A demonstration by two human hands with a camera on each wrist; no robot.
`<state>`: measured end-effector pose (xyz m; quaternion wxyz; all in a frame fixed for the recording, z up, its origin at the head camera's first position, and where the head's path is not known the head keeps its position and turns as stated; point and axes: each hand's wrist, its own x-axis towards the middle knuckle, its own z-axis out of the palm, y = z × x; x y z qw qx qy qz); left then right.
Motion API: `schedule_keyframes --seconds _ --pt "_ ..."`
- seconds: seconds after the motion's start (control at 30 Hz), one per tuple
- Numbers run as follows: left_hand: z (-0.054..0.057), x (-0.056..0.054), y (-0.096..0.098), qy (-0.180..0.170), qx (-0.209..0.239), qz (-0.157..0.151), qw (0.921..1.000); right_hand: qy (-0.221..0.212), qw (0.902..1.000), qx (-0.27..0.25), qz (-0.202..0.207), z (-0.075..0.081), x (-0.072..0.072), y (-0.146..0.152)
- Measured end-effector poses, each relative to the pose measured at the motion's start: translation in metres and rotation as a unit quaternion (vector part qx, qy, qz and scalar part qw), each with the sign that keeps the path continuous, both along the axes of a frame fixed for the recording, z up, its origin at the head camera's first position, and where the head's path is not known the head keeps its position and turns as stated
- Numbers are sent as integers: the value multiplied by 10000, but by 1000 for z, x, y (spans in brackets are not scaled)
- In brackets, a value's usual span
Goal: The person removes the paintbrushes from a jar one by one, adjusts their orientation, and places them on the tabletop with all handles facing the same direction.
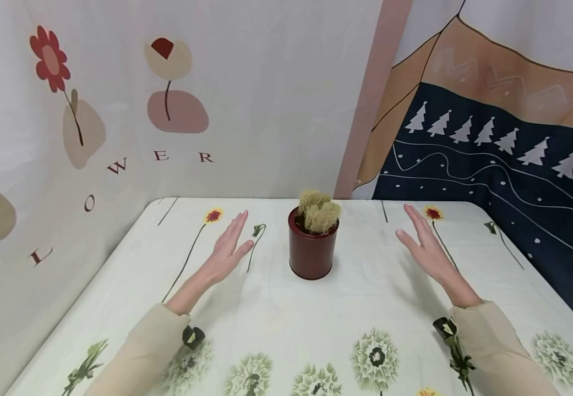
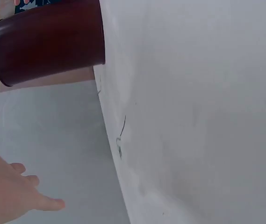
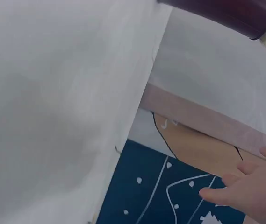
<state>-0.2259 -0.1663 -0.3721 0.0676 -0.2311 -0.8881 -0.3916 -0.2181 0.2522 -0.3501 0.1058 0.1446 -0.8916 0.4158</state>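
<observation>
A dark red cylindrical pot (image 1: 313, 254) stands upright on the table between the two hands. Pale yellow-green, fuzzy tufts (image 1: 318, 212) stick up out of its top. To the left of the pot, my left hand (image 1: 228, 250) is held above the table with straight fingers and holds nothing. On the other side, my right hand (image 1: 427, 247) is raised in the same way, fingers extended, also holding nothing. Neither hand touches the pot. Both wrist views show part of the pot, lying sideways in the picture: the left wrist view (image 2: 48, 42) and the right wrist view at its top edge.
The pot stands on a white tablecloth (image 1: 276, 308) printed with flowers and dandelion heads. Behind the table hangs a pale curtain (image 1: 276, 110) with flower shapes and letters. At the right is a dark blue cloth (image 1: 464, 165) with white trees.
</observation>
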Motion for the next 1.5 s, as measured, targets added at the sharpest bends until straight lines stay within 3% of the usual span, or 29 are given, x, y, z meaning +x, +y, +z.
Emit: schedule_keyframes --seconds 0.13,0.27,0.33,0.47,0.57,0.8,1.0,1.2,1.5 --pt "-2 0 4 -254 760 -132 9967 -223 9949 -954 223 1 1 -4" --pt "-2 2 10 -423 1156 -183 9922 -396 9807 -1869 417 0 1 -7" --pt "4 8 15 -478 1301 -237 9901 -426 9752 -2118 490 -2 0 -8" --pt "4 10 20 -629 1313 -223 9891 -500 9651 -2497 607 -7 -2 -10" --pt "-9 2 19 -654 1287 -247 9892 -552 9588 -2704 673 -8 -3 -14" --pt "-10 0 27 -697 1423 -432 9864 -634 9546 -2840 636 -11 -6 -22" --pt "-11 -3 32 -792 1529 -486 9839 -746 9655 -2453 445 -12 -8 -29" --pt "-11 -6 38 -896 1566 -584 9819 -903 9657 -2395 430 -11 -11 -38" --pt "15 7 49 -1121 1707 -604 9771 -1076 9630 -2447 339 -11 -21 -47"
